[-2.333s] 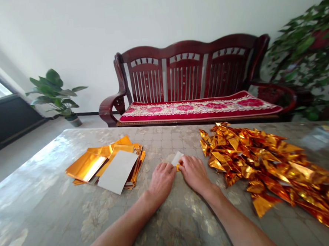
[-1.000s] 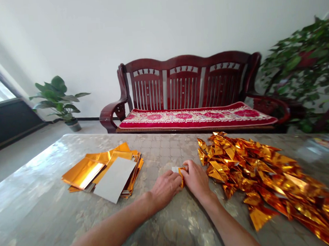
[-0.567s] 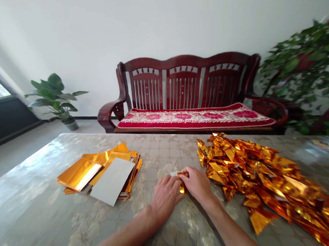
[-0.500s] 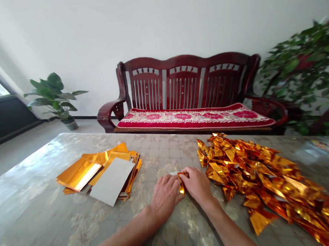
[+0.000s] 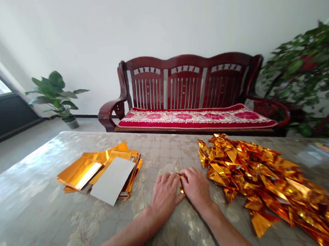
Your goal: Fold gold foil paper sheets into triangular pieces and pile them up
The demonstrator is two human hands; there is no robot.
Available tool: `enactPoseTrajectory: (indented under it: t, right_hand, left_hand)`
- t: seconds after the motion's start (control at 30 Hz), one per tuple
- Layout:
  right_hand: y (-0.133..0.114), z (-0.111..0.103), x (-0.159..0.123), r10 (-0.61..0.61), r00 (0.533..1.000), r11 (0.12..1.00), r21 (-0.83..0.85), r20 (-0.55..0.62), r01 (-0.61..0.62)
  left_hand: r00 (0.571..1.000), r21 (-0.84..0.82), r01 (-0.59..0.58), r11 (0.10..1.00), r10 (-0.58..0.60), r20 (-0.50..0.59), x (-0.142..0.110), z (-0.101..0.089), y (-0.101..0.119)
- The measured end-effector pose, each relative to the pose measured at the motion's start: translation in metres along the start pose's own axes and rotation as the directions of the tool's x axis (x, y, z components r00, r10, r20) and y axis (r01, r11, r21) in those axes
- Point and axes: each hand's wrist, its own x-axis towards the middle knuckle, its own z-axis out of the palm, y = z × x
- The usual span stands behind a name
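Note:
My left hand (image 5: 165,192) rests on the table with its fingers together and bent, their tips pressed on the edge of a small piece of gold foil paper (image 5: 182,190). From the other side my right hand (image 5: 196,188) grips the same piece, thumb and fingers closed at its upper end. Most of this foil paper is hidden; only a narrow shiny strip shows between the hands. To the left lies a loose stack of flat gold foil sheets (image 5: 81,170), topped by a sheet with its grey back (image 5: 112,181) up. A heap of folded gold foil pieces (image 5: 257,176) spreads on the right.
A patterned, glossy cover lies over the table (image 5: 48,223). Clear plastic packaging (image 5: 319,150) sits at the far right. Beyond the table stand a dark red wooden bench (image 5: 183,86) with a floral cushion (image 5: 194,116), a potted plant (image 5: 58,94) and leafy greenery (image 5: 306,66).
My right hand has turned slightly, its fingers lying further over the foil paper, so less of it shows. The stack and heap stay put; the view shifts slightly.

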Motion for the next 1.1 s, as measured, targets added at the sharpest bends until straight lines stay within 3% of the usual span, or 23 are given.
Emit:
enactPoseTrajectory:
  t: [0.47,1.1]
  right_hand:
    - [0.0,-0.008,-0.006,-0.199,0.98,0.976,-0.095,-0.026,0.196]
    - [-0.001,-0.009,-0.008,-0.306,0.952,0.937,-0.174,0.016,0.304]
  left_hand:
    - [1.0,-0.008,0.022,1.0,-0.022,0.005,0.0,-0.001,-0.001]
    - [1.0,0.011,0.019,1.0,-0.019,0.004,0.001,-0.002,0.0]
